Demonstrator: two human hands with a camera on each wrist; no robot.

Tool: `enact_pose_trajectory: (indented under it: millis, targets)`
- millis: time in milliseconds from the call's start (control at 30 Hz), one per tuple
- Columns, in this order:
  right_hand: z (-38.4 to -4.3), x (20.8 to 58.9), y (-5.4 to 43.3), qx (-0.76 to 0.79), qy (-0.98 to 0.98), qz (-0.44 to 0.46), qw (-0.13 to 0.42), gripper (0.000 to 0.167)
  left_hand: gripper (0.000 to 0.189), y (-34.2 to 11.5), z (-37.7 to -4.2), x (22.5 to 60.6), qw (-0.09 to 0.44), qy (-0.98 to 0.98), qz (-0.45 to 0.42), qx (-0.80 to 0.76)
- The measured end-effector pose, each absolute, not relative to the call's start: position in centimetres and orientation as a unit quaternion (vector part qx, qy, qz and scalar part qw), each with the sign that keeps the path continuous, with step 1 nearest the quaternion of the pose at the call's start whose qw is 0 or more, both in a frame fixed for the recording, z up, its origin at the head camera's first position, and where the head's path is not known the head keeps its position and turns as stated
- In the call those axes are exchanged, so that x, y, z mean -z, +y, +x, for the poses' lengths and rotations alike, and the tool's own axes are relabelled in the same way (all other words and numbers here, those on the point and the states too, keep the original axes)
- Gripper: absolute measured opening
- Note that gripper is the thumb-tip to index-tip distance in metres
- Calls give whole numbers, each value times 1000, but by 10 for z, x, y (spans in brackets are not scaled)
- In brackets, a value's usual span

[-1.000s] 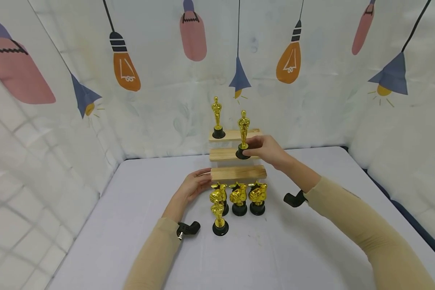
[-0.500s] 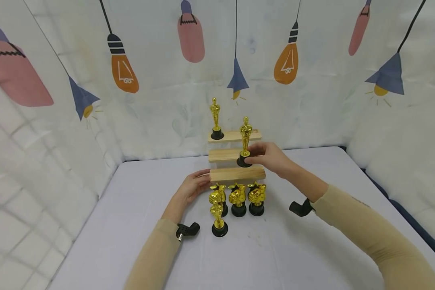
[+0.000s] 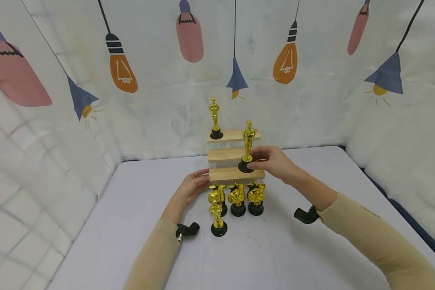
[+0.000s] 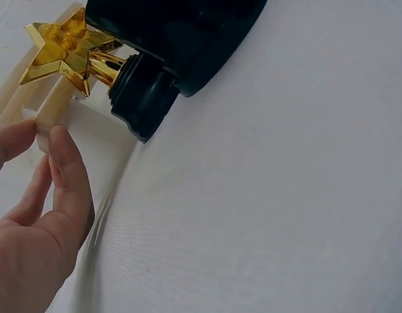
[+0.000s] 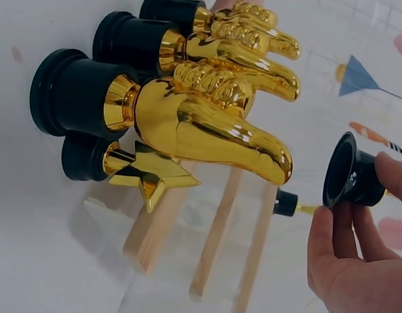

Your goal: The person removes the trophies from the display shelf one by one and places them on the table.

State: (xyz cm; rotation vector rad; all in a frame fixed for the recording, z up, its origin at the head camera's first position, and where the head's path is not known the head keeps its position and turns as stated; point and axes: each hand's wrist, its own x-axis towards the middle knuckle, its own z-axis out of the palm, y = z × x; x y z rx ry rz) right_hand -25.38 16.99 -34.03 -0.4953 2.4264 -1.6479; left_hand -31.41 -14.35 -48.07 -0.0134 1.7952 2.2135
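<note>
My right hand [image 3: 275, 162] pinches the black base of a gold figure trophy [image 3: 249, 139], upright over the front of the three-step wooden stand [image 3: 224, 155]. In the right wrist view, the underside of this trophy's base [image 5: 351, 173] shows between thumb and fingers. With thumb and fingers, my left hand [image 4: 47, 195] pinches the end of the lowest plank [image 4: 52, 107]. On the top plank, at the left, stands another gold figure trophy [image 3: 214, 117].
Gold thumbs-up trophies [image 5: 194, 120] stand in a row before the stand, star trophies [image 4: 67, 49] partly hidden behind them. Another gold trophy [image 3: 218, 221] stands in front at the left. A printed curtain [image 3: 159, 112] closes off the white table [image 3: 148, 177] behind.
My right hand has carried the figure trophy down and toward me, from over the middle plank to over the lowest one. My left hand keeps its place at the stand.
</note>
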Motion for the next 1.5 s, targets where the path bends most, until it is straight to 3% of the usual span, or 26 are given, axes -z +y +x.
enact_pose_trajectory:
  millis: [1500]
  targets:
    - [-192,352,163,595,767,-212,116,36,51,-142,-314,480,146,626,-4,-766]
